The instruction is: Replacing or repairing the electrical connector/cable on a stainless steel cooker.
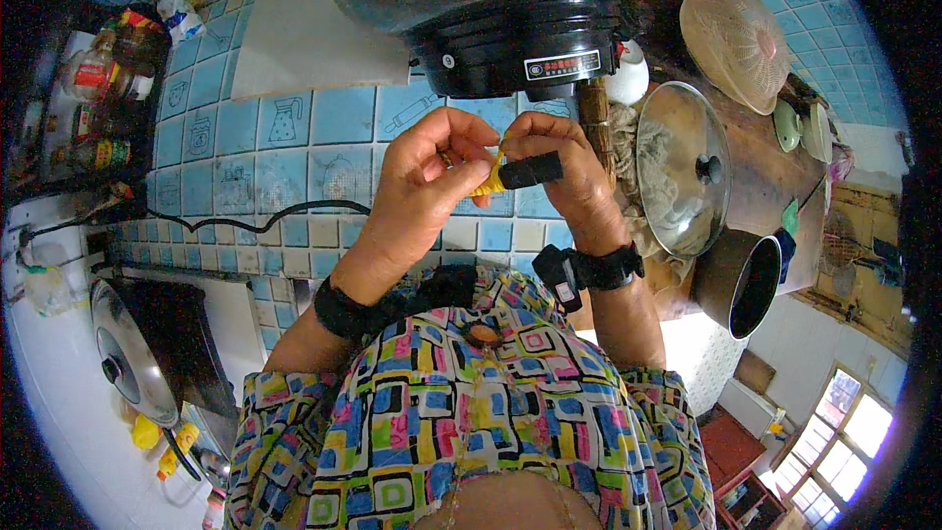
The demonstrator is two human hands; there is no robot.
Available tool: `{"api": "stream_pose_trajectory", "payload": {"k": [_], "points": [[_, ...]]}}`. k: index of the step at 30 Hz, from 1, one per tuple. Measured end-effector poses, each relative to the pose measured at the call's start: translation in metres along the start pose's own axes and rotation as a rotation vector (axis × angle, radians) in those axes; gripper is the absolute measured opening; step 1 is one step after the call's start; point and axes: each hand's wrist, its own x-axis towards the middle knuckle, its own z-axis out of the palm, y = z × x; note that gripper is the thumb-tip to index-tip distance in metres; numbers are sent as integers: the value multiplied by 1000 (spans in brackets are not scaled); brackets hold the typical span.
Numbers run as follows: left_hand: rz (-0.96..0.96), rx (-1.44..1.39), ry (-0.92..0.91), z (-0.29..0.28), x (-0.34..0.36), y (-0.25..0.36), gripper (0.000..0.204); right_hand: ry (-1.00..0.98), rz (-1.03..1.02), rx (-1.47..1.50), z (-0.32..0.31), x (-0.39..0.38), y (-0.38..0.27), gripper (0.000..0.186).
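My left hand point(422, 177) is closed, its thumb and fingers pinching a small yellow piece point(488, 184) of something thin and crinkled. Facing it, my right hand point(561, 152) has curled fingers, the tips meeting at the top of the yellow piece. A short black block point(531, 170) lies across the front of my right hand and touches the yellow piece at one end. Whether the two are joined, I cannot tell. Both hands are raised in front of my chest. Each wrist wears a black band point(610, 266).
A large steel pot on a black base point(510, 49) stands just beyond my hands. To the right, a wooden table holds a glass lid point(677, 169), a woven basket point(736, 44) and a dark pot point(741, 285). A black cable point(265, 218) runs at left, above another lid point(132, 353).
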Motion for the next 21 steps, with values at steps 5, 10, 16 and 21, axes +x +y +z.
{"api": "stream_pose_trajectory", "payload": {"k": [5, 10, 16, 21], "points": [[-34, 76, -58, -2, 4, -2, 27, 97, -36, 189, 3, -8, 8, 9], [1, 228, -109, 3, 6, 5, 24, 137, -76, 532, 25, -11, 0, 12], [-104, 32, -66, 4, 1, 11, 19, 304, -69, 513, 28, -19, 3, 12], [-190, -118, -52, 7, 2, 8, 17, 231, -88, 628, 18, -16, 14, 9]]}}
